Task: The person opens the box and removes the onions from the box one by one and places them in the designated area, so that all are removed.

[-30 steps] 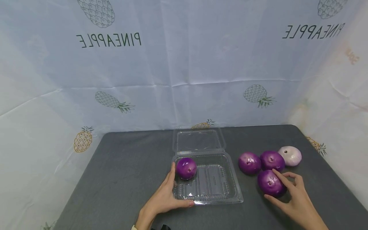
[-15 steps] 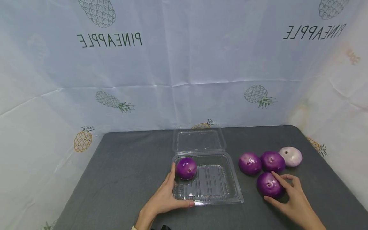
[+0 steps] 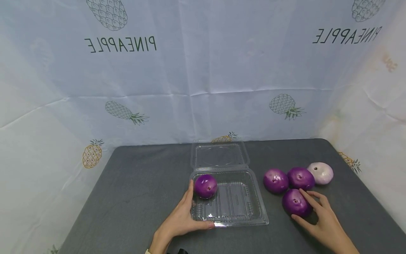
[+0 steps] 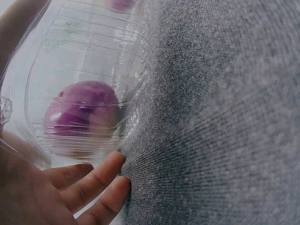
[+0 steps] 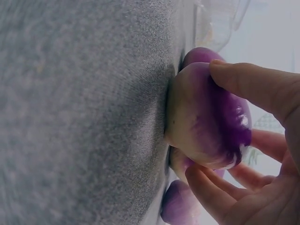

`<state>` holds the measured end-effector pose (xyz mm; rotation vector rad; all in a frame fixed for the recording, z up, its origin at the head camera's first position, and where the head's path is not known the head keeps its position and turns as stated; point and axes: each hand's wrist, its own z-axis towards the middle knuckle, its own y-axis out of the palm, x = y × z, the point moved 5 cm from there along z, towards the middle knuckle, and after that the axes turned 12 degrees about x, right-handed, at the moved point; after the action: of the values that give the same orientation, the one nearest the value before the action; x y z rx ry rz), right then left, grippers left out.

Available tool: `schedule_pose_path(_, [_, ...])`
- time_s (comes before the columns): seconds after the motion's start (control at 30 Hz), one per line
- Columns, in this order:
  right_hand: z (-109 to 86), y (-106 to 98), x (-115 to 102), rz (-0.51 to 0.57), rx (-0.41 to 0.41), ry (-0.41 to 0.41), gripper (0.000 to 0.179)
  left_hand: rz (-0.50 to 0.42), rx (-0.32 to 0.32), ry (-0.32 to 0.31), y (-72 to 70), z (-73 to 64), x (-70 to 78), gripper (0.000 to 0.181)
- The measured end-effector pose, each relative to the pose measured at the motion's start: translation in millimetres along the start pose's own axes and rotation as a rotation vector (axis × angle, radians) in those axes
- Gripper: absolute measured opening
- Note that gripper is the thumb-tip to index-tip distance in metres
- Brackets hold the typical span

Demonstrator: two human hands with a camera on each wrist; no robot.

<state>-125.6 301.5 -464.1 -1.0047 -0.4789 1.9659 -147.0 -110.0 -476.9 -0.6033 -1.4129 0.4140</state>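
My left hand point(image 3: 179, 215) holds the near left corner of a clear plastic clamshell box point(image 3: 260, 211), thumb on the front rim and fingers along the left wall. The box's lid point(image 3: 220, 155) is folded back. Inside, at the left, sits a glossy purple round fruit point(image 3: 205, 186), also seen through the wall in the left wrist view. With thumb and fingers, my right hand point(image 3: 326, 220) grips another purple fruit point(image 3: 295, 203). In the right wrist view this fruit point(image 5: 206, 117) fades to pale at its underside, which is right at the grey tabletop.
Just behind the gripped fruit are two more purple fruits, one on the left point(image 3: 275, 180) and one on the right point(image 3: 300, 178). A pale, whitish fruit point(image 3: 321, 173) lies farthest right. A pineapple-printed cloth point(image 3: 203, 70) hangs behind the dark grey table point(image 3: 146, 183).
The purple fruit at my right hand has shifted slightly left, and that hand moved a little with it. My left hand and the box stay put.
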Motion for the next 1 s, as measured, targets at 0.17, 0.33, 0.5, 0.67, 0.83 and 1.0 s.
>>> schedule_pose_path(0.17, [0.9,-1,-2,-0.004,-0.016,0.000,0.086,-0.001,0.000,0.000,-0.1,-0.6,-0.6,0.148])
schedule_pose_path(0.33, [1.1,-2,-3,-0.025,-0.036,0.017,0.084,0.008,0.002,-0.004,-0.4,-1.2,-0.7,0.148])
schedule_pose_path(0.5, [2.3,-5,-6,-0.020,0.012,-0.014,0.087,0.009,0.002,-0.008,-0.3,-1.5,-1.4,0.148])
schedule_pose_path(0.67, [8.4,-11,-15,0.062,0.088,-0.099,0.090,-0.001,-0.002,-0.009,0.1,-1.6,-1.7,0.148])
schedule_pose_path(0.83, [17.2,-16,-28,0.092,0.102,-0.129,0.090,-0.005,-0.008,-0.016,-0.1,-1.3,-0.9,0.148])
schedule_pose_path(1.0, [25.1,-17,-37,0.116,0.103,-0.121,0.092,-0.010,-0.006,-0.005,0.4,-0.1,-1.4,0.148])
